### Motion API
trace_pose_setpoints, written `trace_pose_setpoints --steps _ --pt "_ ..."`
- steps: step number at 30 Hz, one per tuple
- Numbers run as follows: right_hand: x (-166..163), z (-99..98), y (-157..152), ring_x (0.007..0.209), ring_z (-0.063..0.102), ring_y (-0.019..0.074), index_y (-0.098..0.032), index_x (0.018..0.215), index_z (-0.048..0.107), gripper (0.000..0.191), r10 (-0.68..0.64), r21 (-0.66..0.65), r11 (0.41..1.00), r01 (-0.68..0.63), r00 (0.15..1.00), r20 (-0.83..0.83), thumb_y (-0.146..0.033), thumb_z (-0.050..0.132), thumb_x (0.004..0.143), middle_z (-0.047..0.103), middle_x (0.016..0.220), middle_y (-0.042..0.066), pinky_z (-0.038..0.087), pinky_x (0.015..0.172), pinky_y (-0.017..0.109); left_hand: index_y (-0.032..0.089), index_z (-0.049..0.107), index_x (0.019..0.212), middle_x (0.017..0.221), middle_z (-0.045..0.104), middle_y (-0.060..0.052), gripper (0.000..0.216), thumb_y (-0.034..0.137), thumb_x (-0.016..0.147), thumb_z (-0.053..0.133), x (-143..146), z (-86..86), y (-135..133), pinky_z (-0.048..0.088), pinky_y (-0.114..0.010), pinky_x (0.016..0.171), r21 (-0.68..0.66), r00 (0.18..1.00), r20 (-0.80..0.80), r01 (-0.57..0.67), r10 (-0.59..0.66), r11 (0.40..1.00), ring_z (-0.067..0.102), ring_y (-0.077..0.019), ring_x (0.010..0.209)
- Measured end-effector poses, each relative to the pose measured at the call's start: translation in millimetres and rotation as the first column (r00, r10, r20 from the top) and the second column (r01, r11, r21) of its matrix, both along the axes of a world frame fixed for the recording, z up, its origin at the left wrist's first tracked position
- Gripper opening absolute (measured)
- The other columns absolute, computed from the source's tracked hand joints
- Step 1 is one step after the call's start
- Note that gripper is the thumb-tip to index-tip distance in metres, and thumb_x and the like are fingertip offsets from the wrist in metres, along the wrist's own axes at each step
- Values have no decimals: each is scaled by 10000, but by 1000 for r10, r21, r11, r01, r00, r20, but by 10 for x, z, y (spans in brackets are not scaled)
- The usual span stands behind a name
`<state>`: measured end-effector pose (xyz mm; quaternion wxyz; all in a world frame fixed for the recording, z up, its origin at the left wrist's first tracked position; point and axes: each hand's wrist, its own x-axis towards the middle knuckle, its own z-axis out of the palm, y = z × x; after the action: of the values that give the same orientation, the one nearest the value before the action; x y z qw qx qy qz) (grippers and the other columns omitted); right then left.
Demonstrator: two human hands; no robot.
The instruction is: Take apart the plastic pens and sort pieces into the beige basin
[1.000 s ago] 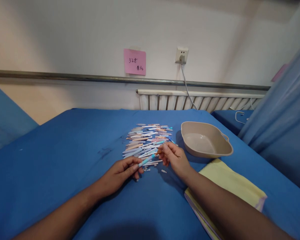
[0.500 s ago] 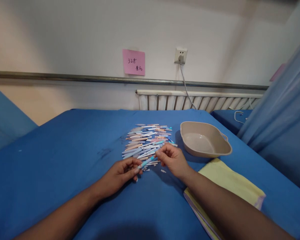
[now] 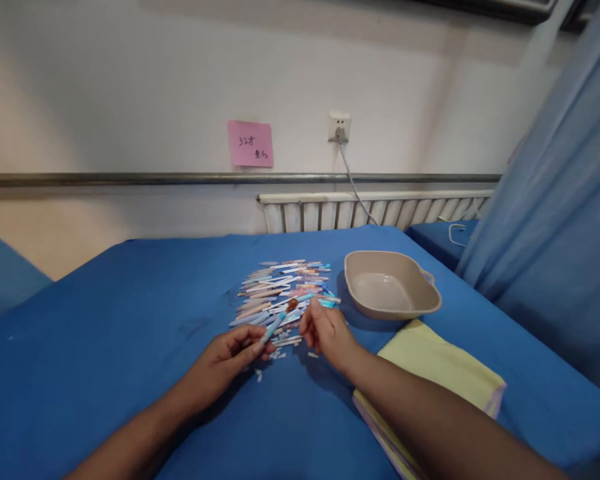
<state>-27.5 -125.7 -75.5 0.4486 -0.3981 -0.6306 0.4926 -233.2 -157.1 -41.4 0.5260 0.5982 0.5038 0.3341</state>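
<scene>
Between the fingers and thumb of my left hand (image 3: 237,352) is a light blue pen (image 3: 275,327), tilted up to the right. A round brown piece (image 3: 293,305) shows at the pen's upper end. My right hand (image 3: 330,333) hovers just right of it, apart from the pen, with fingers curled and thumb against them. Whether anything small is inside that hand is hidden. Behind both hands lies a pile of pens and thin white sticks (image 3: 260,293), mostly pale, some blue and orange. Small white bits (image 3: 279,355) are scattered along its near edge.
A beige basin (image 3: 395,313) stands right of the pile. In front of it a folded yellow cloth (image 3: 440,360) lies partly under my right forearm. Blue cloth (image 3: 130,320) covers the table. A radiator (image 3: 310,215) runs along the wall, and a blue curtain (image 3: 540,220) hangs at right.
My right hand has come away from the pen's upper end, where the brown piece now shows. My left hand still holds the pen. The whole view has shifted slightly.
</scene>
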Motion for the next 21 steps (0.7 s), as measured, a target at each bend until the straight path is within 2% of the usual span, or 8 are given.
trace_pose_setpoints --steps 3,6,8,10,14,17,19,21 --pt "-4 113 -64 490 503 100 -176 628 571 638 48 168 983 -79 983 178 -545 167 954 504 491 -14 386 531 207 184 643 944 912 663 -60 366 493 748 648 97 239 174 462 -304 774 138 993 -122 8 9 990 589 -213 864" --pt "-8 223 -154 642 575 126 -178 723 603 495 128 370 878 -304 893 431 -415 248 975 621 655 10 411 625 222 187 657 936 888 666 -42 347 494 796 577 385 555 381 464 -293 752 300 956 -292 108 -17 948 583 -214 863" --pt "-18 266 -195 725 593 151 -177 768 615 430 118 419 807 -416 809 576 -412 308 958 663 760 28 424 666 238 185 671 895 835 666 -24 344 492 805 545 668 729 522 455 -261 683 363 919 -395 167 -10 917 578 -189 783" --pt "-30 281 -206 769 598 165 -182 798 624 420 105 427 768 -477 752 651 -439 327 946 680 815 32 438 692 245 191 680 882 816 672 -5 323 468 807 531 975 832 675 438 -237 644 393 873 -485 259 -40 882 571 -167 736" --pt "-36 278 -158 816 617 180 -192 860 645 443 114 399 761 -512 711 694 -457 302 947 697 870 33 468 732 257 193 675 934 827 688 -11 284 379 835 484 1507 846 1017 430 -229 624 404 729 -681 456 -72 793 595 -164 726" --pt "-22 296 -113 966 610 202 -184 938 656 437 124 403 753 -519 715 688 -440 302 951 693 1002 47 466 835 280 198 679 938 868 703 -39 232 292 816 505 1820 779 1238 431 -240 665 358 517 -856 594 -2 720 614 -181 779" --pt "-8 321 -97 1073 573 210 -182 994 653 395 127 418 744 -522 725 677 -409 333 947 667 1107 48 441 910 297 204 684 944 899 711 -54 225 274 800 526 2008 716 1340 438 -246 670 291 403 -915 636 14 715 625 -193 797" --pt "11 349 -94 1093 567 215 -187 1015 652 359 154 392 747 -537 713 684 -385 364 936 655 1145 41 447 912 302 208 694 930 907 715 -66 215 253 775 552 2185 639 1404 448 -258 678 252 354 -935 655 5 713 635 -208 807"
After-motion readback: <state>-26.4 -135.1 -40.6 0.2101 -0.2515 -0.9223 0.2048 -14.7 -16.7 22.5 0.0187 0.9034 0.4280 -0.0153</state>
